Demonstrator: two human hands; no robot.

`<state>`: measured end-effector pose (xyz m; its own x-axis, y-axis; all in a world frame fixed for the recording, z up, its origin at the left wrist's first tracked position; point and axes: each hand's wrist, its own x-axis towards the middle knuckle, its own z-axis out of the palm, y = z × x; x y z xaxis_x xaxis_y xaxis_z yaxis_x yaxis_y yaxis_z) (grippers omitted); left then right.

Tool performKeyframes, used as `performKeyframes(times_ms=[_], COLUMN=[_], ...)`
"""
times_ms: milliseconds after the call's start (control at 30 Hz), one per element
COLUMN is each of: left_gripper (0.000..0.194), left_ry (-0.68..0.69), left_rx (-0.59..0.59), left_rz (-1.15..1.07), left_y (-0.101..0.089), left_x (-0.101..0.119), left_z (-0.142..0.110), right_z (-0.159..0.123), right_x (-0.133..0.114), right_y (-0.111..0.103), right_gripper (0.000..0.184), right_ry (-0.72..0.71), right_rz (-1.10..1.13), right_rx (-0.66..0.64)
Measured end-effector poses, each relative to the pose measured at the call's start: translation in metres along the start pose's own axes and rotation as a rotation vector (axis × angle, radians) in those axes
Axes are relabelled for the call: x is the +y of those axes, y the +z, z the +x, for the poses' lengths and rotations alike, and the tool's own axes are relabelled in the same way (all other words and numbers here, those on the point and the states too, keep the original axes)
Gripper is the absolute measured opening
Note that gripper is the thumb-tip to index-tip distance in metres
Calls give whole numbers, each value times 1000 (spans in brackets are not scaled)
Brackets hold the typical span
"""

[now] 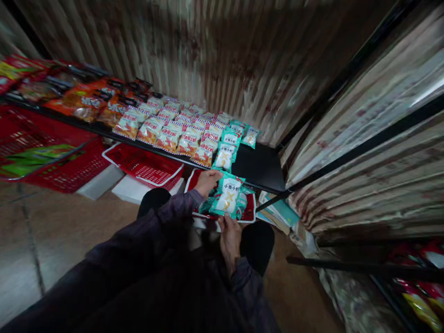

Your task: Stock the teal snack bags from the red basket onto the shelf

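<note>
A teal and white snack bag [229, 193] is held flat, face up, between my two hands. My left hand [207, 182] is closed on its upper left corner. At the bottom edge, the thumb and fingers of my right hand [230, 238] pinch the same bag. Below it stands a red basket [248, 213] with a white rim, holding more teal bags that are partly covered. Just beyond, on the black shelf [260, 165], a short row of matching teal bags [225, 150] lies beside several rows of white and orange snack bags [169, 135].
Orange bags [85, 101] fill the shelf's left part. Under it are a red basket [145, 162] and a larger red basket [65, 171] with green packs. Black metal bars [367, 147] frame the right side. Papers [279, 208] lie on the floor near the shelf's right end.
</note>
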<state>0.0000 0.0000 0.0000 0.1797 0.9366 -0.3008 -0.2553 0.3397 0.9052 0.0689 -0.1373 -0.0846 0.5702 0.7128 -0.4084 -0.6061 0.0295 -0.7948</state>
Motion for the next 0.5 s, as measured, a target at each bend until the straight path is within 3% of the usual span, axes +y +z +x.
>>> performKeyframes(times_ms=[500], left_gripper=[25], left_ry=[110], left_rx=[-4], left_rz=[-41], left_y=[1], left_x=[-9], left_z=[10], right_z=[-2], right_x=[5], right_y=[9], right_gripper=[37], right_ry=[-32], right_rz=[121], right_rx=[-47])
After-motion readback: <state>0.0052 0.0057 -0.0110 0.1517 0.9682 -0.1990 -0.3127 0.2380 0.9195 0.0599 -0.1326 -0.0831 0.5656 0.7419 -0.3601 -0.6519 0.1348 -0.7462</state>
